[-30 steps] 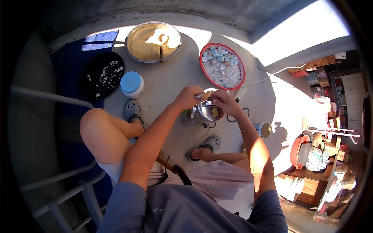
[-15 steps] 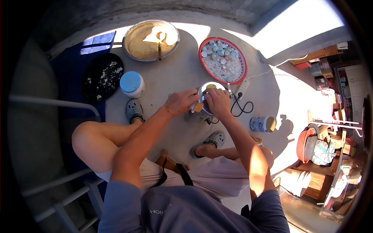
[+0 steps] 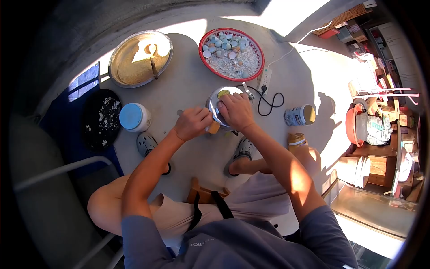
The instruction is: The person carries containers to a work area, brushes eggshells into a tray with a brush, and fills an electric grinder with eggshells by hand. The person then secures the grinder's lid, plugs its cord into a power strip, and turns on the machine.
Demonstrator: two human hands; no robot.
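Between my feet stands a round silver metal grinder (image 3: 213, 102) with a yellow label on its lid and a clamp lever (image 3: 247, 91) at its upper right. My right hand (image 3: 235, 110) lies over the lid with fingers curled on it; what sits under them is hidden. My left hand (image 3: 193, 122) is closed at the grinder's left side around a brush-like tool (image 3: 214, 128). A tan end of that tool shows below the lid's edge, and a grey end pokes out left of the fist.
Eggshells fill a red basket (image 3: 261, 74) ahead. Left of it are a metal basin (image 3: 134, 76) of tan powder, a black tray (image 3: 92, 119) with white bits, and a blue-lidded jar (image 3: 131, 116). Rightward lie a power strip (image 3: 265, 77), a black cord (image 3: 270, 113) and a can (image 3: 294, 116).
The camera view has shifted, so the basin, basket and jar now appear farther left. Both hands stay at the grinder, with the left fist slightly lower and more clearly beside the lid.
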